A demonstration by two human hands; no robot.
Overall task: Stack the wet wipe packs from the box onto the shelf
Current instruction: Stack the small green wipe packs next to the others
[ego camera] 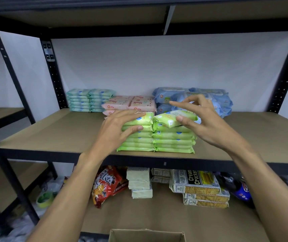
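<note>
Just short of settled: your right grip [202, 123] hovers open over the right green stack [173, 142], thumb touching the near edge of the top pack [173, 117], fingers spread above it and clasping nothing. That pack lies askew under your fingers, not flush with the packs below it. Your left grip [120, 130] is open too, fingers flat across the left green stack [138, 142], thumb against its side.

The likely trouble is a slide. The wrappers look slick, and a tilted pack released as it lies could slip toward you off the front of the shelf [52, 133]. A hard push from your thumb could instead drive it back into the blue packs [223, 103] just beyond your fingertips, or shear the column beneath it. Both green stacks stand close to the shelf's front edge, so a nudge from your left grip could tip packs over. The box [146, 235] sits well below both wrists; only its rim shows, its contents hidden.
</note>
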